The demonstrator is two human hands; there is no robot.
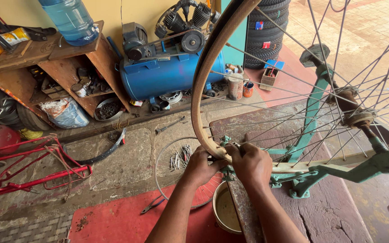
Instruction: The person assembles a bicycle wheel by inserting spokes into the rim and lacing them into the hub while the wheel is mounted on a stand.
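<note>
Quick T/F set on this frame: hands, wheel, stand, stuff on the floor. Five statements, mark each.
1. Both hands are on the rim of the spoked bicycle wheel. True: the left hand and the right hand meet at its lower edge.
2. The wheel sits in a green truing stand. True.
3. The air compressor by the wall has a red tank. False: the tank is blue.
4. A second, smaller spoked wheel lies flat on the floor. True, below the hands.
5. The bicycle frame at the left is green. False: it is red.
</note>
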